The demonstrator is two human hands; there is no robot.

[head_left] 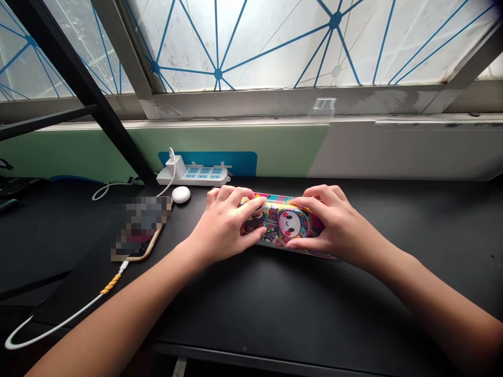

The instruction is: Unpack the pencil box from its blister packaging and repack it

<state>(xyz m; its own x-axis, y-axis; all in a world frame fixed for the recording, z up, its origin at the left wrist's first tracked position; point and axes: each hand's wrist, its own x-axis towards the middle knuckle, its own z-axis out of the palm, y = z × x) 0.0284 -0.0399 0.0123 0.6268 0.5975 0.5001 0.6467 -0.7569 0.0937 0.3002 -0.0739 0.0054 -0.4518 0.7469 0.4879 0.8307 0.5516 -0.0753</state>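
A colourful cartoon-printed case (285, 225), long and flat, lies on the black desk (275, 309) near its middle. My left hand (226, 222) covers the case's left end, fingers curled over its top edge and thumb along its front. My right hand (334, 220) grips the right end the same way, thumb at the front and fingers laid over the top. The middle of the case, with a round white face on it, shows between the two hands.
A phone (141, 230) lies to the left, plugged into a white cable (58, 324) with a yellow collar. Behind it sit a small white oval object (181, 194) and a white power strip (196, 175) with a charger. A black frame post (78, 78) slants at the left by the window.
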